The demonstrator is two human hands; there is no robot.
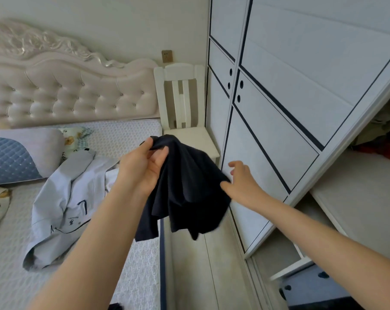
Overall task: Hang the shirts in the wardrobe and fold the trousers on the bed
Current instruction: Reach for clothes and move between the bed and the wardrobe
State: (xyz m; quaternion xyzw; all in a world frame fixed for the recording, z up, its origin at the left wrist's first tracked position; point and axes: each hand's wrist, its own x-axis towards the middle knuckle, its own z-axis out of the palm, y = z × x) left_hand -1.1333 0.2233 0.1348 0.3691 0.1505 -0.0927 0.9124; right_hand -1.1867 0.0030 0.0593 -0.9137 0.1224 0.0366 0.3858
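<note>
A black garment (187, 193) hangs bunched in the air above the gap between bed and wardrobe. My left hand (144, 166) grips its top edge, fingers and thumb curled round the cloth. My right hand (241, 182) is beside the garment's right side, fingers spread and relaxed, its thumb side touching the fabric. A light grey shirt (64, 209) with dark trim lies crumpled on the bed (15, 265). The white wardrobe (279, 108) stands on the right, its sliding door pushed aside so that an open section (368, 198) shows at far right.
A cream chair (185, 121) stands between the bed's head and the wardrobe. Pillows (17, 157) lie at the head of the bed. Folded clothes (382, 139) sit on a wardrobe shelf. A narrow strip of pale floor (200, 276) runs between bed and wardrobe.
</note>
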